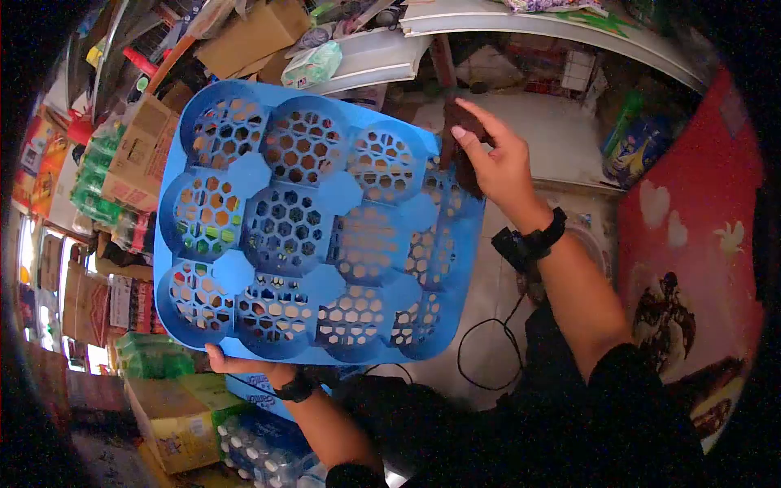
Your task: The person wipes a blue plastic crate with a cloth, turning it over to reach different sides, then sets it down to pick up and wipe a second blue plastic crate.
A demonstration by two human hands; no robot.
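Note:
A blue plastic bottle crate [339, 193] with round compartments and honeycomb-perforated bottoms is held up in front of me, tilted. My left hand [252, 368] grips its lower left edge from beneath; most of those fingers are hidden behind the crate. At the upper right side of the crate, my right hand [498, 159] pinches a dark brown cloth [464, 172] between thumb and fingers. The cloth lies against or just beside the crate's right rim; the exact contact is hard to see.
Metal shelves [553, 26] run along the top. Cardboard boxes [142, 150] and green bottles [99, 175] crowd the left. Shrink-wrapped bottles [264, 447] and a yellow carton [175, 427] stand low left. A red panel [683, 244] rises at right; a black cable [461, 366] lies on the floor.

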